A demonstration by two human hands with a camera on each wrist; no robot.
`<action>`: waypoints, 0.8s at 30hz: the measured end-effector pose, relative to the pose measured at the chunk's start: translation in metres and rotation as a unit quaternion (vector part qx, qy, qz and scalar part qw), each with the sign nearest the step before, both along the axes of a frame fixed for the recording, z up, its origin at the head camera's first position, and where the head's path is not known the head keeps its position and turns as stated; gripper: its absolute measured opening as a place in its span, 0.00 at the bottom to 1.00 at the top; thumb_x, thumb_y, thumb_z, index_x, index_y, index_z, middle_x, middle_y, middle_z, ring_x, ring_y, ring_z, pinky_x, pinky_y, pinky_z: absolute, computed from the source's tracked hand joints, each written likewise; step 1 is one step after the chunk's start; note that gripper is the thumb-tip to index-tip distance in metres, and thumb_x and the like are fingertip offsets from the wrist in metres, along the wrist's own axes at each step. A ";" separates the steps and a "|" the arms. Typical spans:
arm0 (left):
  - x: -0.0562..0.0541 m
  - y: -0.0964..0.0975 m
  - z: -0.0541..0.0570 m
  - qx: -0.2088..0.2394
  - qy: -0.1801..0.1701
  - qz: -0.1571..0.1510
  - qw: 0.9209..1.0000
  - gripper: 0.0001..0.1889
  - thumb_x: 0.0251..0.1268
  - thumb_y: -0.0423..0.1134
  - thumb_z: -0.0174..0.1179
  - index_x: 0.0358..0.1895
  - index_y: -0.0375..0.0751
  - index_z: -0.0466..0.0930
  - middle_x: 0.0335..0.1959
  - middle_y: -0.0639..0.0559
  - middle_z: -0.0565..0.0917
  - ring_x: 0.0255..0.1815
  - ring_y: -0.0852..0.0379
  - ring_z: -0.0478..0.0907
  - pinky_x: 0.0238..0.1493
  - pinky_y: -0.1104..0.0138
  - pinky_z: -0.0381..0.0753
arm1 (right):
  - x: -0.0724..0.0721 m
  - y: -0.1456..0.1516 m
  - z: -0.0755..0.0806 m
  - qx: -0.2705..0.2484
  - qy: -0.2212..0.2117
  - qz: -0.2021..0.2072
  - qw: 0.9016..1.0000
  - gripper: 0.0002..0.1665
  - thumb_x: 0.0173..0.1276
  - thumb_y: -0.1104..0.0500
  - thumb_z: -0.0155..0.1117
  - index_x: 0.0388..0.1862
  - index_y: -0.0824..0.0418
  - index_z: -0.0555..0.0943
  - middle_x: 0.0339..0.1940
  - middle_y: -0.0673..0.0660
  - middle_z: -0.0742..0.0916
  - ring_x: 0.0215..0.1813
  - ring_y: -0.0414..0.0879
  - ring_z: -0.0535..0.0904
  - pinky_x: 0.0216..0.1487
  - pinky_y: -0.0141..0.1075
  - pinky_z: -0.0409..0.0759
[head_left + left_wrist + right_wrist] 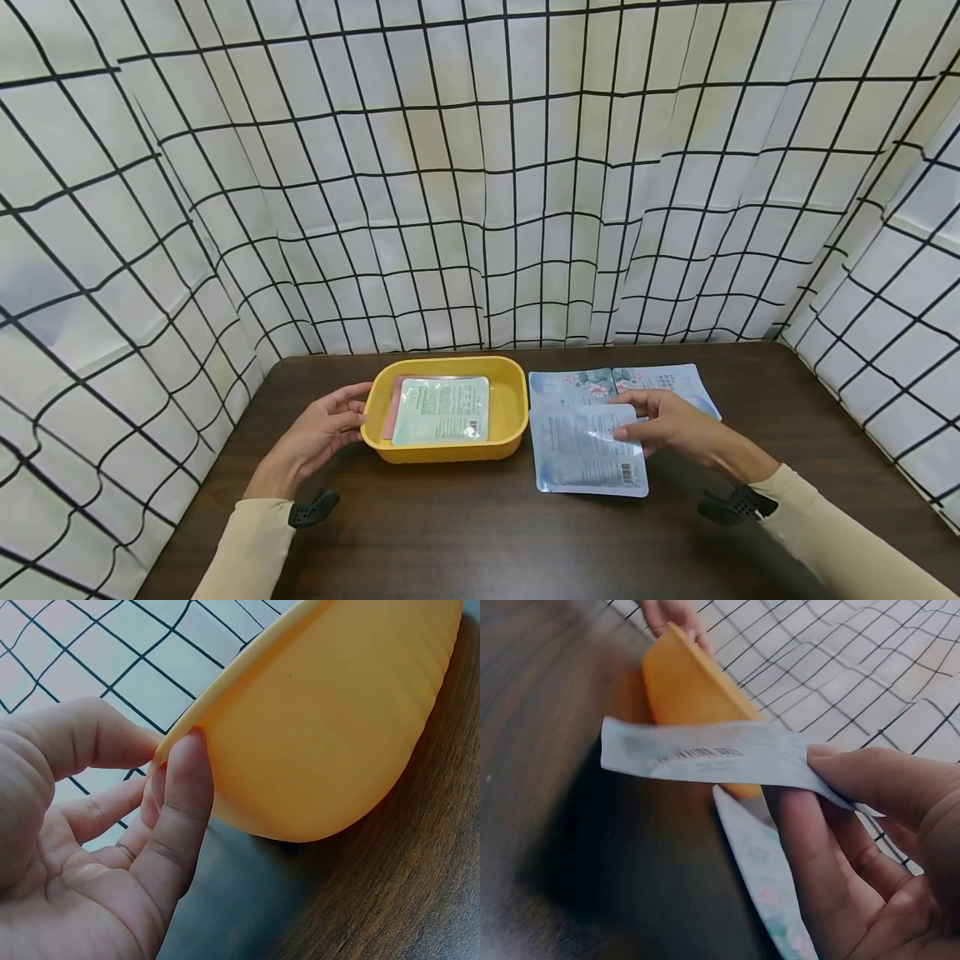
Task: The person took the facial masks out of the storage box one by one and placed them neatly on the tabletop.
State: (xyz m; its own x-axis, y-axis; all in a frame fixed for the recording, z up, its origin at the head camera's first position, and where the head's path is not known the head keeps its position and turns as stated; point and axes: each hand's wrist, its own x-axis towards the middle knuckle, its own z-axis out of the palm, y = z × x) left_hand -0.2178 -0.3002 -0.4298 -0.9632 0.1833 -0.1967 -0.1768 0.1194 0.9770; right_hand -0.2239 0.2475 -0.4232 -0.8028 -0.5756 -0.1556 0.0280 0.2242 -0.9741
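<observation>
My left hand (324,432) pinches the left rim of a yellow plastic basin (450,452); the left wrist view shows the thumb (82,735) and a finger (184,810) on either side of that rim. Inside the basin a pale green face mask packet (442,410) lies over a pink packet (392,412), mostly covered. My right hand (667,425) pinches a light blue packet (588,450) by its right edge, printed side with barcode up, raised off the table in the right wrist view. Beneath and behind it are two flower-printed blue packets (573,385) (667,380).
A dark wood table (465,533) carries everything. White cloth with a black grid (525,208) hangs behind the table and along both sides. Black bands (313,508) circle both wrists.
</observation>
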 end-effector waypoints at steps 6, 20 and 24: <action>0.000 0.000 0.000 -0.001 0.001 0.001 1.000 0.34 0.73 0.31 0.58 0.78 0.40 0.57 0.53 0.42 0.79 0.45 0.54 0.82 0.49 0.67 0.85 | 0.000 -0.001 -0.007 0.027 0.003 -0.001 1.000 0.30 0.68 0.60 0.70 0.66 0.67 0.75 0.52 0.61 0.88 0.44 0.49 0.86 0.38 0.45 0.87; 0.001 0.000 0.000 0.002 0.002 -0.001 1.000 0.34 0.73 0.31 0.57 0.79 0.39 0.57 0.53 0.42 0.79 0.45 0.54 0.82 0.49 0.67 0.85 | -0.005 -0.002 -0.008 0.143 0.085 -0.011 0.986 0.27 0.65 0.61 0.72 0.63 0.66 0.80 0.54 0.63 0.83 0.44 0.51 0.81 0.43 0.42 0.88; 0.000 0.000 0.000 0.002 0.001 -0.002 1.000 0.34 0.73 0.31 0.57 0.79 0.39 0.57 0.54 0.42 0.79 0.45 0.53 0.82 0.49 0.67 0.85 | -0.007 -0.004 -0.007 0.155 0.105 -0.015 0.982 0.26 0.65 0.63 0.72 0.61 0.67 0.81 0.51 0.62 0.84 0.42 0.50 0.79 0.42 0.41 0.88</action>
